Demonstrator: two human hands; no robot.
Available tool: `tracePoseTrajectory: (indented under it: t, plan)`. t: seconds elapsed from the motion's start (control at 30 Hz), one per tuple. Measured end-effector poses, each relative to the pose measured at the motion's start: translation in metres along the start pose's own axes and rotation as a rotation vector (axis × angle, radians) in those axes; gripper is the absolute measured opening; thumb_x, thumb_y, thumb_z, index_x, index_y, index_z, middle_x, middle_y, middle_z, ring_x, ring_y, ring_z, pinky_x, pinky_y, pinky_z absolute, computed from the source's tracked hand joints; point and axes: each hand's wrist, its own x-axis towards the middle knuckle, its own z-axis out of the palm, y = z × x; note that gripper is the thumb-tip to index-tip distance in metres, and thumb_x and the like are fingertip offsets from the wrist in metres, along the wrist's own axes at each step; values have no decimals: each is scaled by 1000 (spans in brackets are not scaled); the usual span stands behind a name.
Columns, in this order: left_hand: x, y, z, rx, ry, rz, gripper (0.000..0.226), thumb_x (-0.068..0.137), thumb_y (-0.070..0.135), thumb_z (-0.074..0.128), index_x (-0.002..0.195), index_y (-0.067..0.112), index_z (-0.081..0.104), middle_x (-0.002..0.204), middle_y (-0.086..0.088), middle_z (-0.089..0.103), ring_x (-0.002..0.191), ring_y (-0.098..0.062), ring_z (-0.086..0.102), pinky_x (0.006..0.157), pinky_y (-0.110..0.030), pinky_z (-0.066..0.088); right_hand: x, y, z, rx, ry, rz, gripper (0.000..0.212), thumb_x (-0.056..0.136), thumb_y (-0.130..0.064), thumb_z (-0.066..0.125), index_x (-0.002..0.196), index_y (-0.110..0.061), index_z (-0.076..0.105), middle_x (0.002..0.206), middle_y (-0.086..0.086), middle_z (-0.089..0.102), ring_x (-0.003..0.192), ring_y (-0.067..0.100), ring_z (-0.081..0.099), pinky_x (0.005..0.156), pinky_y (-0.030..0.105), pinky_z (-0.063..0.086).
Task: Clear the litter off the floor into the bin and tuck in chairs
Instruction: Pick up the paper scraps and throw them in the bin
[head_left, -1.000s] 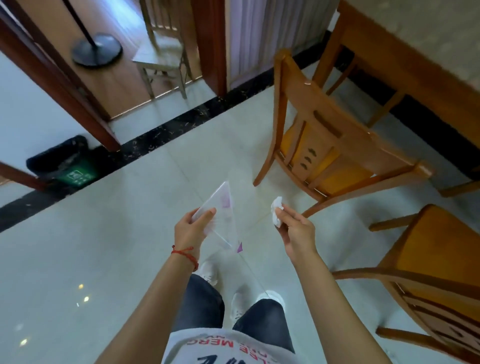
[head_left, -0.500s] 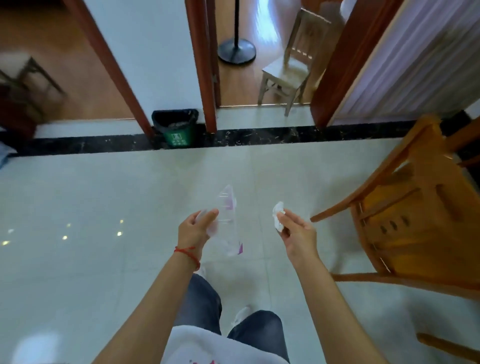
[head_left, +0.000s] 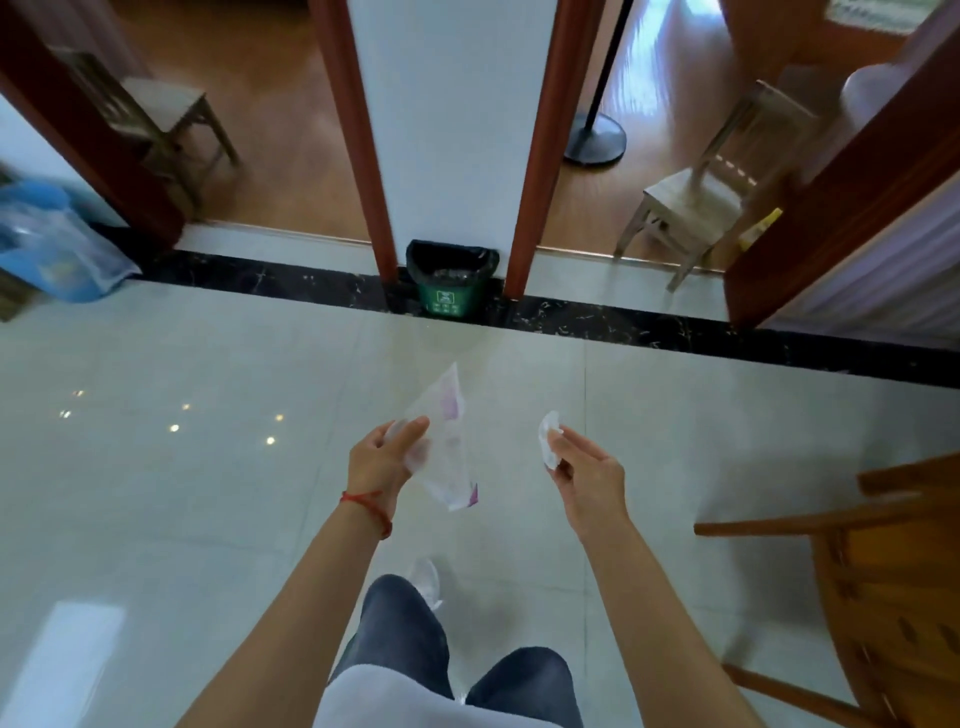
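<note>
I hold litter in both hands above the floor (head_left: 156, 519): left hand (head_left: 382, 460) fingers grip a clear plastic wrapper (head_left: 447, 457); right hand (head_left: 587, 478) fingers pinch a crumpled tissue (head_left: 548, 441). Neither is binned yet. A wooden chair (head_left: 883, 587) remains untucked. Ahead, the green bin (head_left: 449, 283), black-lined, holds some clear rubbish.

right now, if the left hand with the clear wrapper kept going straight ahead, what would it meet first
Probably the green bin against the white pillar. The left hand and clear wrapper have only bare floor tile ahead; depth is hard to judge.
</note>
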Motion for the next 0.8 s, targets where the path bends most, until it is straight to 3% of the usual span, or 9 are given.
tracePoseTrajectory:
  t: [0.3, 0.5, 0.8]
  plan:
    - [88, 77, 4, -13, 3, 16, 26, 81, 12, 66, 102, -2, 59, 92, -10, 62, 84, -22, 59, 69, -28, 51, 59, -35, 93, 14, -9, 8, 13, 81, 6, 62, 91, -1, 66, 87, 5, 67, 80, 15, 62, 71, 22, 49]
    - [155, 116, 57, -23, 13, 19, 25, 82, 13, 64, 102, 0, 57, 92, -6, 62, 84, -19, 59, 69, -27, 50, 134, -83, 128, 7, -10, 11, 26, 81, 4, 63, 107, 3, 62, 89, 7, 66, 79, 15, 62, 68, 20, 50]
    - [245, 170, 133, -5, 92, -2, 30, 81, 17, 66, 106, 2, 57, 106, -12, 60, 94, -26, 58, 75, -33, 49, 249, -166, 185, -46, -51, 33, 10, 80, 2, 65, 89, -2, 66, 83, 8, 65, 74, 15, 60, 69, 23, 49]
